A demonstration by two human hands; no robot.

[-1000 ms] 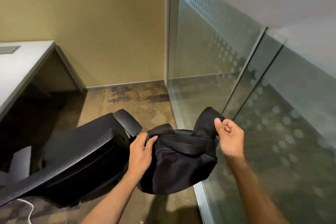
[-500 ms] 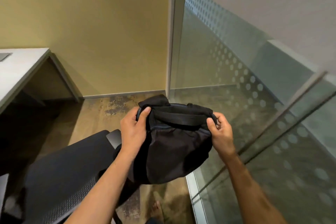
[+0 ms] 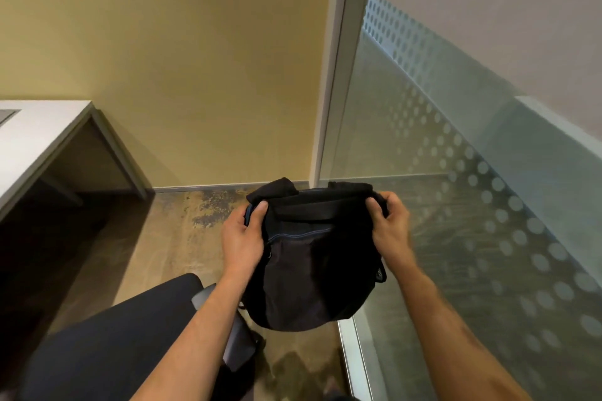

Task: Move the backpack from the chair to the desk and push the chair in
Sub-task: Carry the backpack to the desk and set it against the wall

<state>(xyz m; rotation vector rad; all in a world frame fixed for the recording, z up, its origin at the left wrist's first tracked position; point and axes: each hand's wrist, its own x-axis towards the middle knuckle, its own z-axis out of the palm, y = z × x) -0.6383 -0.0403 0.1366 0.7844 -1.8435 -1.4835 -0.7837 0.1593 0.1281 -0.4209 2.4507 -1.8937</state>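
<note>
A black backpack (image 3: 312,264) with a thin blue seam hangs in the air in front of me, above the floor. My left hand (image 3: 242,238) grips its upper left corner and my right hand (image 3: 389,225) grips its upper right corner. The black office chair (image 3: 114,335) is at the lower left, below my left forearm, with nothing on its seat. Its grey armrest (image 3: 208,296) shows beside my left arm. The white desk (image 3: 35,137) stands at the far left, apart from the chair.
A frosted, dotted glass partition (image 3: 456,205) with a metal floor rail (image 3: 351,355) runs along the right. A yellow wall (image 3: 195,75) is ahead. Mottled brown floor (image 3: 182,238) lies between desk, chair and glass. A grey panel (image 3: 8,115) sits in the desktop.
Both hands have lifted the backpack up and away from the chair, with the right hand shifting from a raised strap to the bag's top corner. The view has tilted so the chair sits lower.
</note>
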